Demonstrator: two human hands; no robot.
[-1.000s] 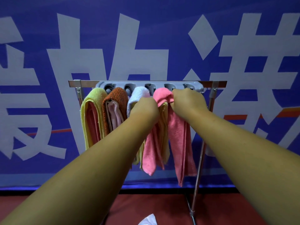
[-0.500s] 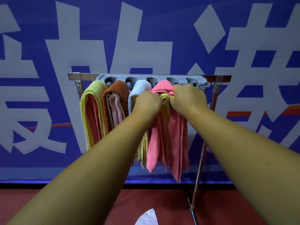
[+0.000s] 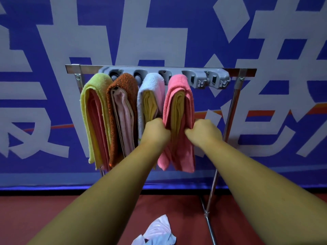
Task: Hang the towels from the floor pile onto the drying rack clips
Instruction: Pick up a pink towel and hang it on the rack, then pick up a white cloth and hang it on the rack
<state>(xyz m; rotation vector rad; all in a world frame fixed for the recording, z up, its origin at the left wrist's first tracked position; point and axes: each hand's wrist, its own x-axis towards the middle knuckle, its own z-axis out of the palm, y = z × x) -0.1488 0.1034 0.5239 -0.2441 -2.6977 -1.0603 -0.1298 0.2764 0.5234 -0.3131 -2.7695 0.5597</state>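
Against the blue banner [image 3: 159,32] with large white characters stands the drying rack [image 3: 83,68], a metal top bar on thin legs. A grey clip strip [image 3: 198,78] is fixed along the bar.

Four folded bundles hang side by side from the strip, each touching its neighbour:
- Far left, a yellow-green towel [image 3: 86,110] is folded over a pink layer.
- Next, a rust-brown towel [image 3: 123,82] wraps a pale pink one.
- Third, a white towel [image 3: 152,80] has yellow and pink layers inside.
- Fourth, a pink towel [image 3: 178,85] is folded over a mustard-yellow layer.

The left hand [image 3: 155,131] grips the left edge of the pink towel at about mid-height, with the fingers curled into the fabric. It lies just beside the lower part of the white towel. The right hand [image 3: 205,131] grips the right edge at the same height, fingers likewise curled. The two hands are apart, with the bundle between them.

To the right of the pink towel, two clips of the strip are in plain view. Beyond them the rack's right leg runs down to the red floor [image 3: 53,209].

At the bottom centre, a crumpled pale cloth [image 3: 157,230], white with pink and light blue tints, lies on the floor below the forearms.
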